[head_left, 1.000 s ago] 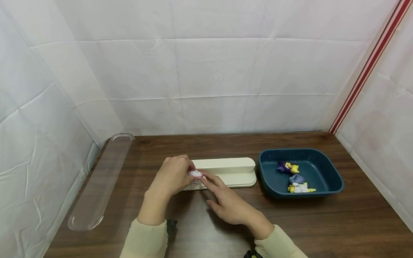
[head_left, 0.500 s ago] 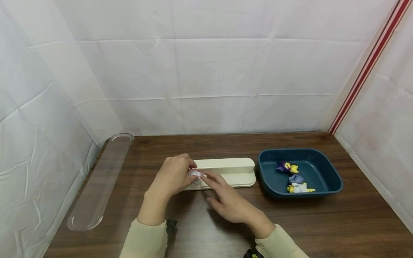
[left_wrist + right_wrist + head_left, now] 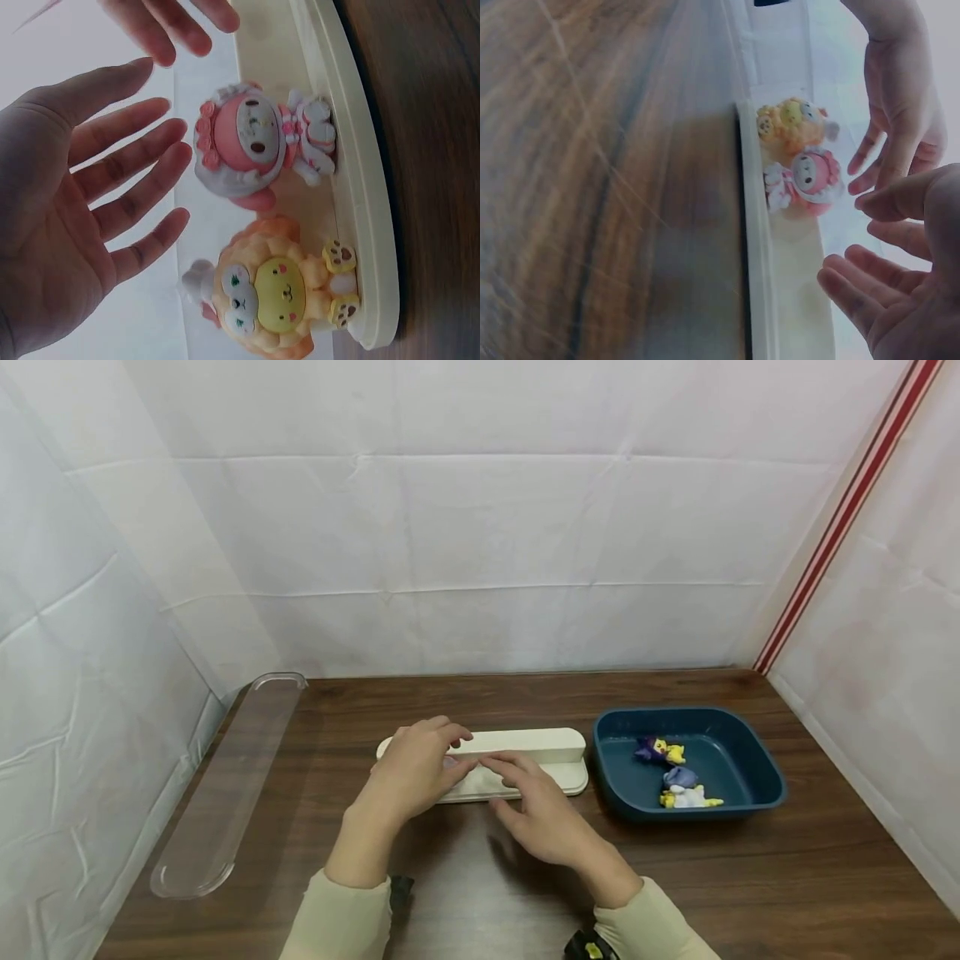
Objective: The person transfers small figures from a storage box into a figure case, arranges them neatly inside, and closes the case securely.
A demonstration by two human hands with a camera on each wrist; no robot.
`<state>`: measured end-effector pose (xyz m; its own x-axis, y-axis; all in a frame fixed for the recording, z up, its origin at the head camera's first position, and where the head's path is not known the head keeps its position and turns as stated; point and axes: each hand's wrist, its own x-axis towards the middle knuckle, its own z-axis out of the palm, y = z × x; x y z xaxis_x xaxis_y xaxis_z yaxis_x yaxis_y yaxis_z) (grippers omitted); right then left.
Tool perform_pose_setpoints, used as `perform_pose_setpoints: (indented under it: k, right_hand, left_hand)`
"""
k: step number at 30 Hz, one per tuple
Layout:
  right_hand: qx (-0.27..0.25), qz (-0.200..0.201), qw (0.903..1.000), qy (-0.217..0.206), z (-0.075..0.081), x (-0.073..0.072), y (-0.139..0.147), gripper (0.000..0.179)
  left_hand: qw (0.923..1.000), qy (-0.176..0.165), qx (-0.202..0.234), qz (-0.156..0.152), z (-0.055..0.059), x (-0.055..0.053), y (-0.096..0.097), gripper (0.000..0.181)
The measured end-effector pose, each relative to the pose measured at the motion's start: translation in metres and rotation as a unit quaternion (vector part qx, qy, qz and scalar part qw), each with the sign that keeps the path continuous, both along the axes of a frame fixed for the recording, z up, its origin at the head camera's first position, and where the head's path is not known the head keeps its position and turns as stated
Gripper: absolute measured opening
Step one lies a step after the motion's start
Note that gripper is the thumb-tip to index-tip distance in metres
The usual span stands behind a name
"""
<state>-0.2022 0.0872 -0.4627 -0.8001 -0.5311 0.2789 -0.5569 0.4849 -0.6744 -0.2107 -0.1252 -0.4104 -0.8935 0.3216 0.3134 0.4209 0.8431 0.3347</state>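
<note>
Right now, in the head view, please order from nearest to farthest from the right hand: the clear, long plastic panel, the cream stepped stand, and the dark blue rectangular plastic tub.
1. Cream stepped stand: in front of the right hand.
2. Dark blue tub: on the hand's right.
3. Clear panel: at far left.

Smooth, plastic-looking pink figurine point(image 3: 255, 135) and lion figurine point(image 3: 279, 292); smooth plastic stand point(image 3: 551, 740); glossy plastic cover point(image 3: 231, 785); wood-grained tabletop point(image 3: 480, 893) (soft sheen).

A screened-off booth point(image 3: 97, 652) is shown; a wood-grain worktop point(image 3: 480, 893) is walled by creased white sheeting point(image 3: 480, 527) beyond the left grip point(image 3: 416, 768); a red-striped band point(image 3: 845, 514) is seen beyond and right of the right grip point(image 3: 543, 814).
</note>
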Motion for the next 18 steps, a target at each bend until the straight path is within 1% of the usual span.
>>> perform_pose_setpoints:
  k: [4, 8, 11, 16, 18]
  right_hand:
    - [-0.021, -0.016, 0.9997, -0.004, 0.006, -0.003, 0.007, 0.045]
    - [-0.027, -0.035, 0.999, 0.003, 0.011, -0.007, 0.012, 0.04]
    - [-0.023, -0.052, 0.9984, 0.009, 0.015, -0.009, 0.017, 0.038]
    - [-0.014, -0.079, 0.9966, 0.019, 0.025, -0.013, 0.028, 0.036]
    - [-0.011, -0.089, 0.9957, 0.022, 0.029, -0.014, 0.034, 0.034]
  left_hand:
    - [0.9997, 0.007, 0.01, -0.021, 0.001, -0.001, 0.006, 0.026]
    - [0.9986, 0.034, 0.009, -0.04, 0.001, -0.003, 0.009, 0.026]
    - [0.9986, 0.029, 0.021, -0.04, 0.002, -0.002, 0.013, 0.026]
    - [0.9985, 0.002, 0.033, -0.042, 0.005, -0.002, 0.024, 0.028]
    - [0.9984, -0.002, 0.037, -0.042, 0.005, -0.002, 0.029, 0.029]
